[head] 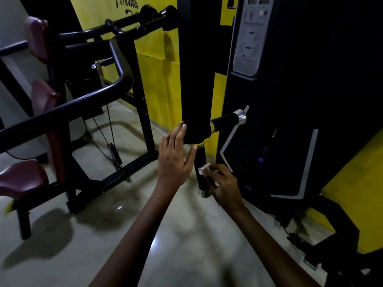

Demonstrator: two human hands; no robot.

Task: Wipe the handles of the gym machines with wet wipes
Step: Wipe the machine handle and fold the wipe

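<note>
White wipe [204, 168] sits bunched in my right hand [224, 184], whose fingers curl round it and press it to the lower handle [200, 162], a black grip hanging down with a steel cap. My left hand [175, 156] lies flat, fingers straight, against the black arm [195, 79] above. A second handle [228, 120] juts right. Maroon seat [22, 177] sits far left.

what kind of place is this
Most likely a gym. A black steel machine frame with maroon padded seats stands on the left, a dark weight-stack tower carries a pale exercise instruction placard, and the yellow wall reads "STRONG".
</note>
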